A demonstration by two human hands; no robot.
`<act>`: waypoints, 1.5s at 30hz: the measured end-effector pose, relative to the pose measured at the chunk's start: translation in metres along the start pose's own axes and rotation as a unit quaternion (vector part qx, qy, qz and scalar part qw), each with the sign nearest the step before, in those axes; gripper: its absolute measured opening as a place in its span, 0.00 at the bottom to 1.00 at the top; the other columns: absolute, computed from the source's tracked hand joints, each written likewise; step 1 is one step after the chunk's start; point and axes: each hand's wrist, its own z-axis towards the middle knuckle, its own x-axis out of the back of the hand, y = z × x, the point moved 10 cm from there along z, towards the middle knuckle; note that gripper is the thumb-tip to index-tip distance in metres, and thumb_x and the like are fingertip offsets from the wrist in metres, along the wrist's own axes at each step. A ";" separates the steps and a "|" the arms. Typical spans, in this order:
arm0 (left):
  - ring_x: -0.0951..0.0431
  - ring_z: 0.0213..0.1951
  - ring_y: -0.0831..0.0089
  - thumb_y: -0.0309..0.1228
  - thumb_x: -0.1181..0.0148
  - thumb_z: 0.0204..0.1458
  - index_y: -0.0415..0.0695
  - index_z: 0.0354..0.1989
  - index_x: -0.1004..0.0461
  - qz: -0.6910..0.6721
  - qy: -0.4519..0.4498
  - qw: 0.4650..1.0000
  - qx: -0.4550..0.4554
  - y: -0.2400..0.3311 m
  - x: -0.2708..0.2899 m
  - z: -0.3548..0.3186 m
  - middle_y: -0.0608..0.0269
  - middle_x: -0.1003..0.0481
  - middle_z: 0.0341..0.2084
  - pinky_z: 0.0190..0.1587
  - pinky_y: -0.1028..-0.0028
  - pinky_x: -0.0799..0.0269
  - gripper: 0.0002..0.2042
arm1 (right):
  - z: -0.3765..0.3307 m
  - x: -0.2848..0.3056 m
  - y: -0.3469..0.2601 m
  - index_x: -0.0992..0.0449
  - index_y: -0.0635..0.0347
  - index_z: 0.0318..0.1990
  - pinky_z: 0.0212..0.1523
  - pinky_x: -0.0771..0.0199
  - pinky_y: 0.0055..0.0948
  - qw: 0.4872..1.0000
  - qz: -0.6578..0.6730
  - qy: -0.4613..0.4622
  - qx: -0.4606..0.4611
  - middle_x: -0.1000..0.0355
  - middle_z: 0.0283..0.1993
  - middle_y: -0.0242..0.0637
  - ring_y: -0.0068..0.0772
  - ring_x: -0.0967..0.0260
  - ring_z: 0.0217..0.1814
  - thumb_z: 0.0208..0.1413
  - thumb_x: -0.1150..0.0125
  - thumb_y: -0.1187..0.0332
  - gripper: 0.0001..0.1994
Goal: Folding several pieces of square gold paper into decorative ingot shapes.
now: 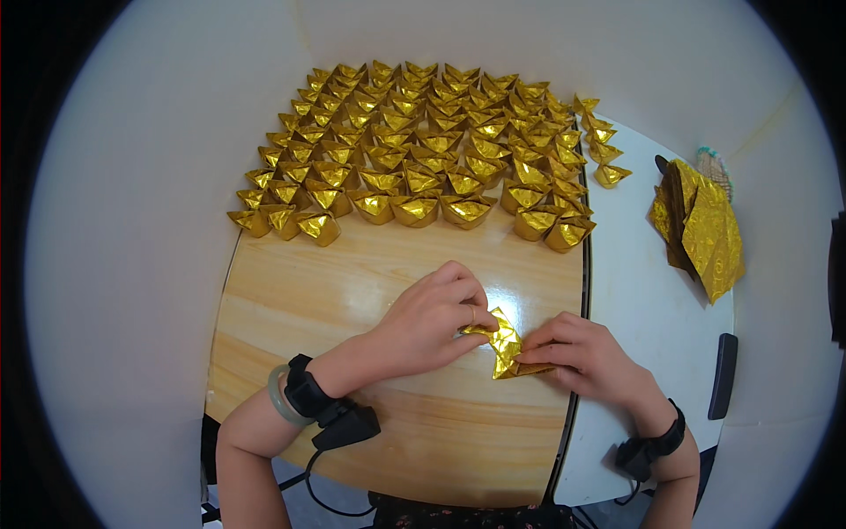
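Gold paper (504, 344): held above near-right part of wooden bench (291, 309) | Grip: left end pinched by left hand (438, 316), right end by right hand (595, 357), fingers nearly closed | Risk: paper may be torn or creased askew if pulled unevenly | Containers: none identified; folded gold boats (438, 141) are set in far rows, contents not discernible
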 end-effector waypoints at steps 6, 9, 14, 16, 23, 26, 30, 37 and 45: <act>0.29 0.39 0.64 0.26 0.32 0.45 0.45 0.36 0.20 -0.043 -0.011 0.999 0.013 -0.008 -0.007 -0.005 0.66 0.27 0.32 0.42 0.68 0.30 0.09 | -0.003 -0.011 0.033 0.25 0.57 0.45 0.36 0.26 0.30 0.968 0.101 0.015 -0.229 0.26 0.37 0.32 0.33 0.27 0.35 0.53 0.34 0.70 0.12; 0.27 0.40 0.64 0.26 0.33 0.46 0.44 0.42 0.20 -0.029 -0.032 0.999 -0.006 -0.006 -0.011 -0.004 0.64 0.27 0.35 0.43 0.68 0.29 0.12 | -0.010 -0.019 0.043 0.27 0.57 0.45 0.33 0.27 0.28 0.942 0.159 0.041 -0.294 0.28 0.34 0.32 0.31 0.28 0.32 0.52 0.32 0.70 0.14; 0.26 0.41 0.63 0.25 0.33 0.47 0.44 0.47 0.23 -0.072 -0.019 0.996 0.046 -0.008 -0.009 -0.002 0.61 0.28 0.39 0.42 0.69 0.27 0.16 | -0.002 -0.009 0.033 0.29 0.58 0.43 0.32 0.27 0.27 0.959 0.067 0.091 -0.261 0.31 0.33 0.33 0.31 0.30 0.31 0.50 0.31 0.70 0.14; 0.25 0.41 0.63 0.25 0.34 0.47 0.44 0.48 0.23 -0.072 -0.008 0.997 0.036 -0.004 -0.006 0.000 0.60 0.29 0.40 0.42 0.69 0.26 0.17 | -0.001 -0.006 0.030 0.29 0.58 0.42 0.32 0.27 0.28 0.965 0.051 0.106 -0.236 0.32 0.33 0.33 0.32 0.30 0.31 0.50 0.31 0.70 0.14; 0.27 0.37 0.65 0.27 0.32 0.45 0.45 0.40 0.20 -0.005 -0.029 1.000 0.001 0.002 -0.010 -0.003 0.63 0.28 0.33 0.37 0.70 0.28 0.12 | 0.001 0.002 0.018 0.23 0.55 0.39 0.36 0.26 0.32 0.983 -0.044 0.127 -0.129 0.29 0.36 0.33 0.36 0.29 0.37 0.47 0.31 0.71 0.10; 0.28 0.38 0.64 0.29 0.30 0.43 0.46 0.38 0.20 0.033 -0.022 0.999 -0.008 0.010 -0.004 -0.001 0.63 0.28 0.33 0.37 0.70 0.28 0.12 | 0.002 0.004 0.013 0.23 0.56 0.39 0.37 0.26 0.32 0.983 -0.070 0.130 -0.107 0.28 0.38 0.33 0.37 0.29 0.38 0.47 0.31 0.70 0.11; 0.29 0.41 0.61 0.34 0.28 0.39 0.47 0.39 0.24 0.039 -0.025 0.999 -0.013 0.010 -0.006 0.002 0.62 0.29 0.37 0.40 0.67 0.29 0.18 | 0.010 0.002 0.001 0.25 0.56 0.40 0.38 0.26 0.32 0.985 -0.103 0.106 -0.084 0.29 0.40 0.33 0.38 0.30 0.40 0.44 0.29 0.67 0.15; 0.30 0.41 0.58 0.33 0.30 0.41 0.45 0.42 0.25 0.041 -0.029 0.998 0.023 0.006 -0.008 0.002 0.59 0.29 0.38 0.42 0.65 0.30 0.18 | 0.008 0.002 0.002 0.28 0.56 0.41 0.38 0.26 0.32 0.987 -0.066 0.114 -0.087 0.29 0.41 0.33 0.38 0.30 0.41 0.43 0.31 0.70 0.16; 0.29 0.40 0.59 0.29 0.35 0.43 0.43 0.42 0.24 0.018 -0.033 0.999 0.034 0.002 -0.010 0.000 0.58 0.29 0.37 0.41 0.67 0.29 0.15 | 0.008 0.002 -0.004 0.25 0.56 0.37 0.37 0.25 0.31 0.990 -0.076 0.114 -0.045 0.29 0.40 0.34 0.37 0.29 0.39 0.42 0.34 0.74 0.12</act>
